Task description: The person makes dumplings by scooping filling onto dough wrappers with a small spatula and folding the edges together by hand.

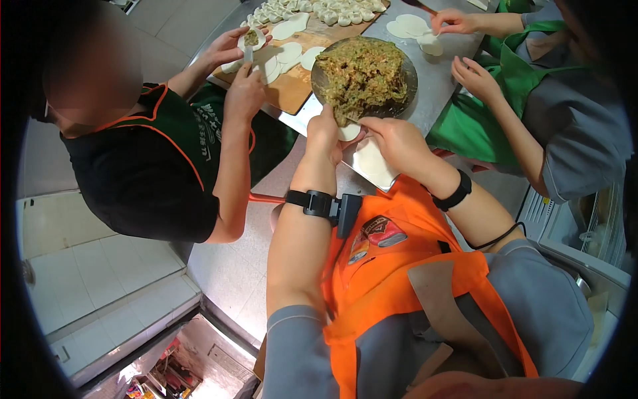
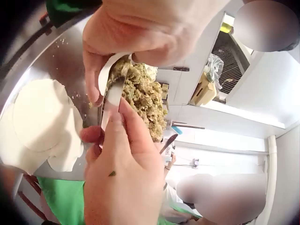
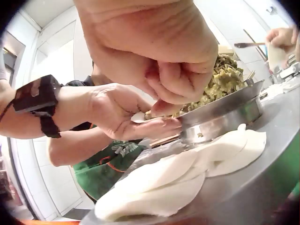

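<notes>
My left hand holds a round dough wrapper, cupped beneath and around it. In the left wrist view, green-brown filling lies in this wrapper. My right hand pinches a flat metal tool, its blade against the filling. Both hands are at the near edge of a round metal dish heaped with filling. From the right wrist view, my right hand is above the open palm of my left hand, and the fingers partly hide the wrapper.
Loose wrappers lie overlapped near my hands. A wooden board carries more wrappers and rows of shaped dumplings. A person on the left holds a filled wrapper; another person's hands are at the right side of the metal table.
</notes>
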{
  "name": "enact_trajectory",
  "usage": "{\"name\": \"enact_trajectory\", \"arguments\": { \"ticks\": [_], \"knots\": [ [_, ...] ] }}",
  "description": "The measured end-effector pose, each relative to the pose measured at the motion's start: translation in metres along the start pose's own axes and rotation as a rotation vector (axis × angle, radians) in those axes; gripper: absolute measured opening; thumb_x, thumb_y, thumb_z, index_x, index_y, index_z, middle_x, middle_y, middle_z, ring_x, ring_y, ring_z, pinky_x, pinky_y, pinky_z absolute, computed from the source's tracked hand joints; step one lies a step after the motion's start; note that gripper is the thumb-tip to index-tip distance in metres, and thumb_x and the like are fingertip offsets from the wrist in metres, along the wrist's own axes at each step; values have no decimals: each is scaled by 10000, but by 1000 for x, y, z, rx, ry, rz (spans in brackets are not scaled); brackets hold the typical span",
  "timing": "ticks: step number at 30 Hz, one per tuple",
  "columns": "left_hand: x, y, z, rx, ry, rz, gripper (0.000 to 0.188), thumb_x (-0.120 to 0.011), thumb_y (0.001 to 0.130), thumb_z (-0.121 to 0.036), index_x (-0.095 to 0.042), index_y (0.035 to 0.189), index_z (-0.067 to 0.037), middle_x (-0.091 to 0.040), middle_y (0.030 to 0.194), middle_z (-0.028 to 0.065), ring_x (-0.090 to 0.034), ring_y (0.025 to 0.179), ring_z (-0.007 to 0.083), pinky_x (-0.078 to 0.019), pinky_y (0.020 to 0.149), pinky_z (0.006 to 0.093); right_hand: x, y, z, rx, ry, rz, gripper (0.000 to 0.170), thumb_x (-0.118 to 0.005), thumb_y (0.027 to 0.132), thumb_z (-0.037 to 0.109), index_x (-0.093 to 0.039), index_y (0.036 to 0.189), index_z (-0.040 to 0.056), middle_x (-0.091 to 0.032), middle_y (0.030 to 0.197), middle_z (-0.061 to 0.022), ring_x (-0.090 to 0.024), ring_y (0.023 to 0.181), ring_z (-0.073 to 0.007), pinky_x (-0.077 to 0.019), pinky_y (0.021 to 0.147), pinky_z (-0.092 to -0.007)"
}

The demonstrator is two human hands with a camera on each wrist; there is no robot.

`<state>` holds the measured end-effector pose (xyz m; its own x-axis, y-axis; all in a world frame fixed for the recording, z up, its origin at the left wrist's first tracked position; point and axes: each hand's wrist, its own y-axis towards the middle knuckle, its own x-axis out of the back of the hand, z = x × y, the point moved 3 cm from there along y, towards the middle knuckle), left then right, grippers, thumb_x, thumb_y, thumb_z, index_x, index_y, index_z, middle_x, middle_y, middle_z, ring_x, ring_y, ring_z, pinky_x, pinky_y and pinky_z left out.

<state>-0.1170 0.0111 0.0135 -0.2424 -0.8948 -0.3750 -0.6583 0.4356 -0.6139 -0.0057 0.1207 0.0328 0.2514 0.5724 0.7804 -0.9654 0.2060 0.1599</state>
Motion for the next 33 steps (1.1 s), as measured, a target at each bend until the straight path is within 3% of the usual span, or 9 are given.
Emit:
{"name": "enact_trajectory", "arguments": {
  "ticks": [3, 6, 9, 16, 21, 24, 27, 30, 33],
  "knots": [
    [3, -3, -2, 29, -16, 11, 418, -328, 1053, -304, -498, 1194, 50, -636, 1032, 203, -686, 848, 337, -626, 665, 443, -2, -17, 9, 185, -54, -109, 275, -606, 868, 113, -664, 1136, 105, -653, 917, -119, -642, 796, -356, -520, 674, -428],
    [12, 6, 7, -21, -38, -30, 439, -324, 1056, -302, -486, 1200, 80, -635, 1045, 212, -696, 822, 341, -631, 656, 432, 4, -20, 7, 191, -2, -211, 241, -544, 887, 153, -669, 1088, 105, -618, 823, -126, -630, 751, -346, -491, 638, -452],
    [8, -2, 9, -15, -26, -1, 428, -269, 1065, -271, -452, 1266, 60, -635, 1104, 222, -701, 885, 347, -634, 691, 429, 21, -15, -3, 19, -170, -111, 220, -555, 889, 163, -673, 1069, 114, -620, 826, -128, -630, 757, -345, -493, 646, -451],
    [0, -12, 18, -59, -9, 12, 439, -264, 1063, -255, -427, 1263, 100, -620, 1119, 245, -695, 918, 364, -631, 695, 444, 16, -13, 3, 123, -4, -84, 236, -577, 884, 120, -670, 1100, 92, -654, 903, -137, -642, 794, -356, -513, 672, -435],
    [8, -46, 22, -121, -270, 0, 448, -257, 1069, -256, -404, 1291, 104, -593, 1174, 263, -636, 1058, 423, -563, 870, 510, 28, -42, 25, 154, 16, -114, 216, -565, 910, 139, -663, 1097, 95, -640, 781, -132, -628, 708, -311, -485, 604, -412],
    [8, -62, 21, -132, -413, 151, 449, -270, 1071, -258, -396, 1303, 105, -559, 1227, 279, -598, 1124, 446, -490, 974, 533, 28, -55, 27, -125, 565, 79, 212, -543, 935, 127, -658, 1103, 68, -622, 720, -114, -605, 640, -235, -464, 584, -353],
    [3, -77, 19, -144, -483, 217, 444, -288, 1070, -255, -394, 1313, 100, -529, 1276, 275, -573, 1162, 449, -446, 1021, 541, 21, -56, 18, -239, 644, 135, 190, -520, 950, 126, -650, 1046, 27, -587, 676, -94, -571, 595, -194, -452, 590, -326],
    [9, -85, 19, -202, -553, 172, 429, -302, 1068, -249, -406, 1307, 91, -515, 1304, 252, -554, 1188, 446, -440, 1027, 539, 42, -58, 21, -219, 545, 265, 156, -514, 952, 123, -615, 1006, 17, -603, 718, -113, -597, 652, -225, -458, 604, -332],
    [6, -90, 24, -232, -553, 228, 408, -319, 1064, -242, -423, 1290, 82, -525, 1298, 226, -534, 1212, 445, -447, 1027, 524, 52, -59, 32, 35, 534, 63, 100, -552, 923, 92, -574, 985, 18, -603, 813, -131, -606, 730, -286, -464, 625, -365]
  ]
}}
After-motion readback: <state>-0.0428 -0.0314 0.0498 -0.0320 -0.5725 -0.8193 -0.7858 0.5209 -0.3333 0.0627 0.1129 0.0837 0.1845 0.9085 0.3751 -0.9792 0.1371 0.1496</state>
